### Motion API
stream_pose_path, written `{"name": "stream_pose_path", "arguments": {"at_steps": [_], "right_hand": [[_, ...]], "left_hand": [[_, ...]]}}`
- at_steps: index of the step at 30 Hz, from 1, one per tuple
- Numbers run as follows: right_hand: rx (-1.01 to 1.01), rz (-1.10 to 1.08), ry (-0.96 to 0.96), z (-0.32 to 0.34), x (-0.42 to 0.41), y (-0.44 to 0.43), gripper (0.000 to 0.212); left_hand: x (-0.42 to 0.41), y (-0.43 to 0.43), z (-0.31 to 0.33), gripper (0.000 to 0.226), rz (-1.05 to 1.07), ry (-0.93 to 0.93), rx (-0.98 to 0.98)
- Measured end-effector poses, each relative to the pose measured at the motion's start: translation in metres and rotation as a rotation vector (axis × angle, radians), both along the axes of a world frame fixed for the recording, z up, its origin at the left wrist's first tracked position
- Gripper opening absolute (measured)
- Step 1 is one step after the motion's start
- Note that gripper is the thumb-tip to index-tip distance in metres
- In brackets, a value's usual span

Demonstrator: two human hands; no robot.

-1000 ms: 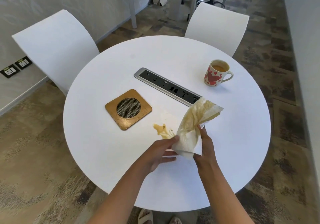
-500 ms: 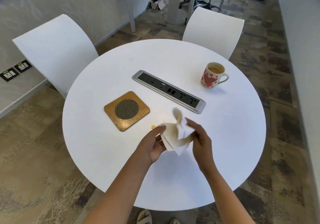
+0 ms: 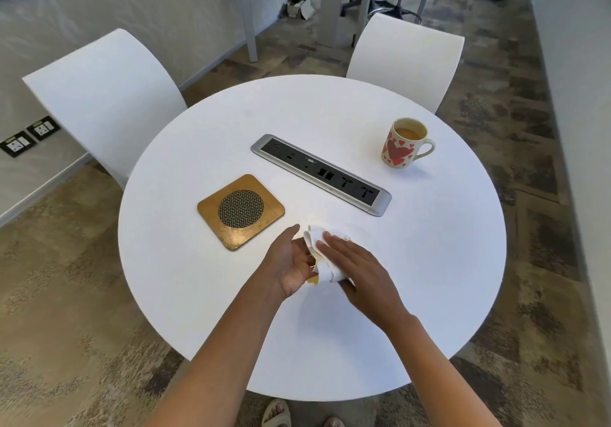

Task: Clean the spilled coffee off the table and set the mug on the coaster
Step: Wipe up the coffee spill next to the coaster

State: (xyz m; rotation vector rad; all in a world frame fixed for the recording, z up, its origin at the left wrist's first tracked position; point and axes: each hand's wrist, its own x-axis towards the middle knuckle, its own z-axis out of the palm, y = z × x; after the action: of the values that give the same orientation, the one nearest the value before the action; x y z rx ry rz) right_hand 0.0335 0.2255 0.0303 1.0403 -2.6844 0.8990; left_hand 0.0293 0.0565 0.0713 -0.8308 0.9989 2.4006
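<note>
My two hands meet over the near middle of the round white table (image 3: pixel 429 261), with a folded paper tissue (image 3: pixel 314 236) sandwiched between them. My right hand (image 3: pixel 357 267) lies flat on top of the tissue, fingers straight. My left hand (image 3: pixel 287 261) is beside and under it, palm turned up. A coffee-yellow stain shows at the tissue's lower edge. The spill spot is hidden under my hands and the tissue. The square wooden coaster (image 3: pixel 241 210) lies just left of my hands. The heart-patterned mug (image 3: pixel 401 145), with coffee in it, stands at the far right.
A silver socket strip (image 3: pixel 320 173) is set diagonally into the table between coaster and mug. One white chair (image 3: pixel 99 95) stands at the left and another white chair (image 3: pixel 406 59) at the far side. Patterned carpet surrounds the table.
The stained tissue, held up and spread out a second ago, has been folded small and brought down. My right hand now lies flat on it over the spill spot.
</note>
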Motion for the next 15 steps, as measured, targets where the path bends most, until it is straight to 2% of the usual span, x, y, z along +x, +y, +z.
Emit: {"name": "stream_pose_path", "arguments": {"at_steps": [2, 4, 7, 11, 15], "right_hand": [[-0.127, -0.131, -0.102, -0.002, -0.005, 0.001, 0.064], [-0.176, -0.291, -0.176, -0.003, -0.011, 0.002, 0.066], [-0.074, -0.431, -0.144, -0.015, -0.011, 0.005, 0.066], [0.214, -0.318, -0.269, -0.039, 0.012, 0.005, 0.073], [0.354, -0.168, -0.322, -0.052, 0.04, -0.005, 0.057]], "left_hand": [[-0.001, -0.003, -0.002, 0.044, -0.011, 0.009, -0.015], [-0.002, -0.009, -0.008, 0.043, 0.032, 0.041, -0.121], [0.001, -0.019, -0.02, 0.032, 0.107, 0.113, -0.521], [0.019, -0.036, -0.052, 0.027, 0.082, 0.276, -1.15], [0.03, -0.056, -0.085, 0.027, -0.058, 0.484, -1.506]]}}
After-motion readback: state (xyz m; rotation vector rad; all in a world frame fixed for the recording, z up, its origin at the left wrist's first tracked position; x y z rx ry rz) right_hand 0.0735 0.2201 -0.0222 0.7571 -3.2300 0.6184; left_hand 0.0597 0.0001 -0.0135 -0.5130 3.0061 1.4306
